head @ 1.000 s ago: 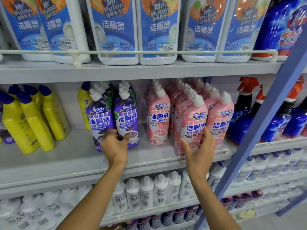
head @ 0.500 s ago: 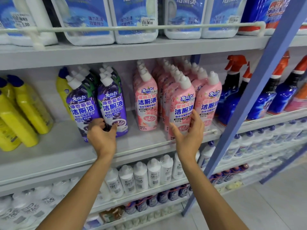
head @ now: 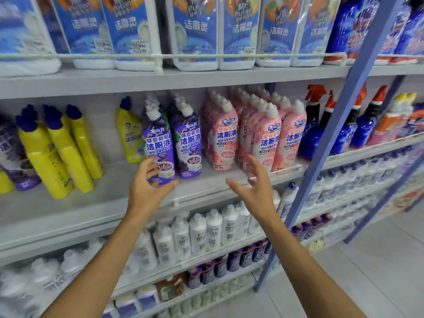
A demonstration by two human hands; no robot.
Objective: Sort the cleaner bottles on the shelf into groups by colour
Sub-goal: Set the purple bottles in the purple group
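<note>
We face the middle shelf [head: 68,210] of a shop rack, and we take the purple bottles [head: 188,138], standing in two rows near its middle, as our mark. Above them sits a row of big white jugs [head: 195,31] with blue labels. A slanted blue post [head: 344,111] crosses the view well to the right of the purple bottles, in front of the dark blue spray bottles [head: 314,131] with red triggers. Just right of the purple bottles, the pink bottles [head: 268,138] stand packed in several rows. Well left of the purple bottles, a group of yellow bottles [head: 62,152] with blue caps leans. Below the purple bottles, white bottles [head: 213,228] line the lower shelf. One lone yellow bottle [head: 129,136] stands just left of and behind the purple ones, partly hidden by them. A low wire rail [head: 286,169] runs along the shelf edge in front of them.

Our left hand [head: 146,191] is at the foot of the front-left purple bottle, fingers loosely curved and released; we cannot tell whether they touch it. Our right hand [head: 257,187] hovers in front of the pink bottles, right of the purple ones, fingers spread and holding nothing.
</note>
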